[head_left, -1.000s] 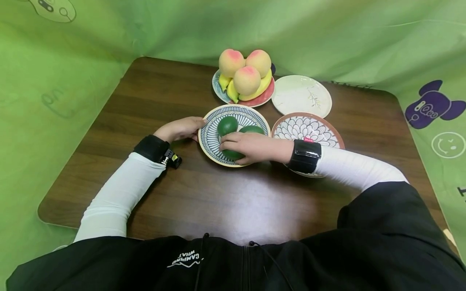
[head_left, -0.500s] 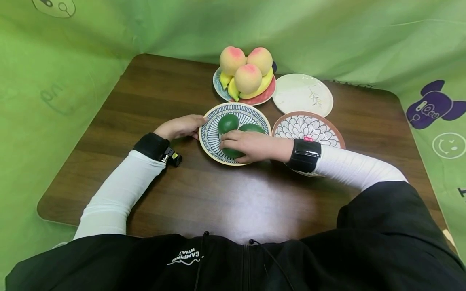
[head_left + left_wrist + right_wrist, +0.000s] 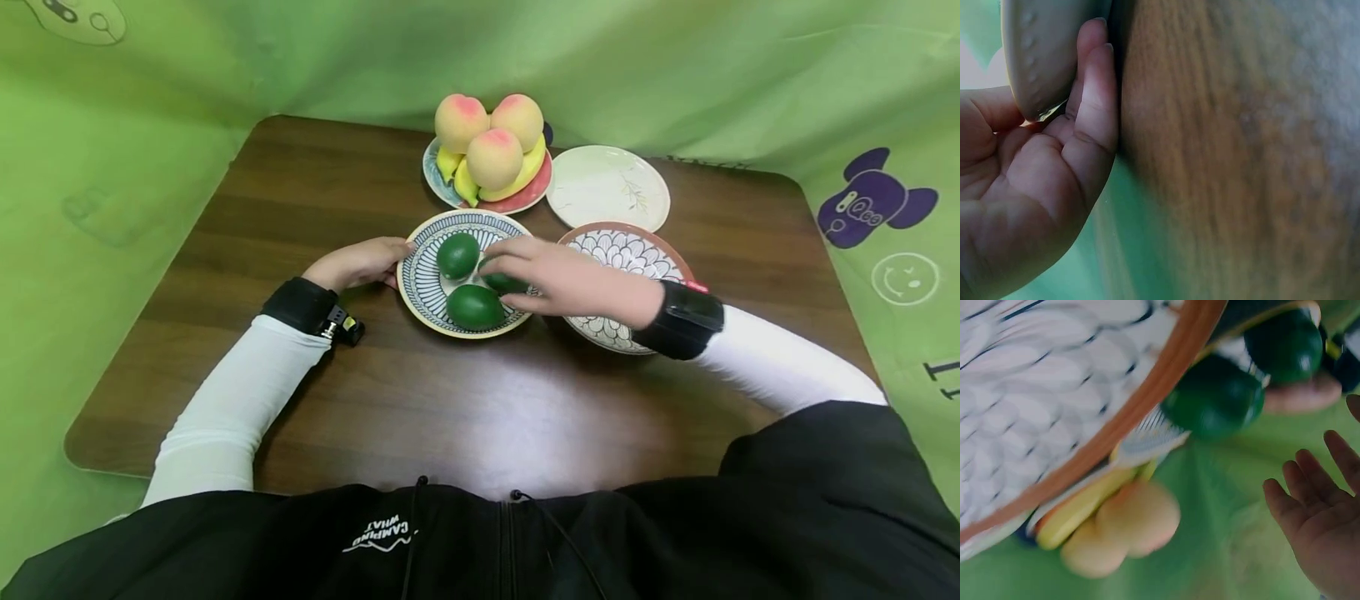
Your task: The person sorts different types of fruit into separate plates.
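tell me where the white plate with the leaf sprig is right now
In the head view the white plate sits at the far right of the table, right of the plate of peaches and just behind the brown-rimmed petal plate.

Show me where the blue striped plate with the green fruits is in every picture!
Head: the round blue-striped ceramic plate lies mid-table, three green fruits on it.
Left wrist: its pale underside fills the top left corner, by the left hand.
Right wrist: its rim runs across the top middle.
Shared landmark: that plate's rim.
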